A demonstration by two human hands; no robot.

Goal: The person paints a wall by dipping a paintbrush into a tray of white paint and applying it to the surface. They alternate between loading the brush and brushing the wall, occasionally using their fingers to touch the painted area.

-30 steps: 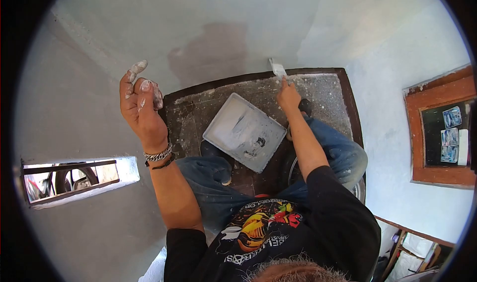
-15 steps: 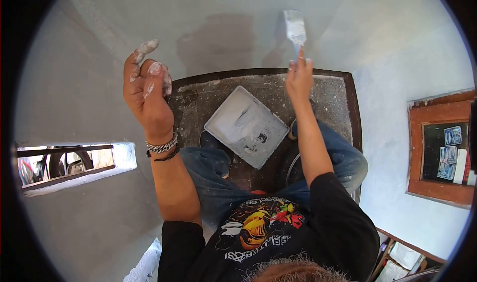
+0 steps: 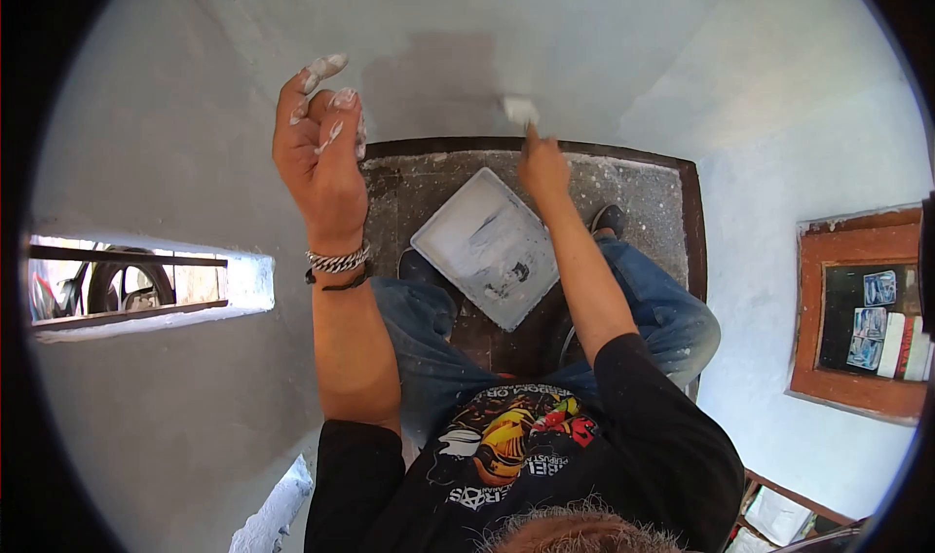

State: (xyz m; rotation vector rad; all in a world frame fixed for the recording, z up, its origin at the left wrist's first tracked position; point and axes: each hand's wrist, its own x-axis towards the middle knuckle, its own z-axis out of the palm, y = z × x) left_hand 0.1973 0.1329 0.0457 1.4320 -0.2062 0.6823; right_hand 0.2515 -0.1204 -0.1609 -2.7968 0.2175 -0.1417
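- Head view, looking straight down my body: my right hand [image 3: 542, 168] is closed around the handle of a paintbrush [image 3: 520, 111], gripped low so the bristles point away from me and meet the pale wall [image 3: 584, 46] just above the dark baseboard [image 3: 458, 147].
- Beside the brush tip, on its left, a darker grey patch [image 3: 429, 80] shows on that wall; I judge it to be damp or unfinished, which would explain why the brush sits there.
- Paint tray [image 3: 487, 246] lies flat on the speckled floor [image 3: 643, 197], just below my right hand and between my feet, near enough that I can reach it without shifting my stance. Its bed is smeared white and looks nearly used up.
- Left hand [image 3: 319, 153] holds nothing: it is raised to the left of the tray, fingers [image 3: 326, 66] loosely curled with the index tip lifted. White paint coats the tips, so I judge that I hold it away from my clothes and the wall.
- Chain bracelet [image 3: 337, 260] and a dark band circle that wrist.
- Left of the tray, well apart, a slot opening [image 3: 146, 285] in the wall lets in daylight. Right of it, well apart, a wood-framed recess [image 3: 857, 309] is set in the other wall.
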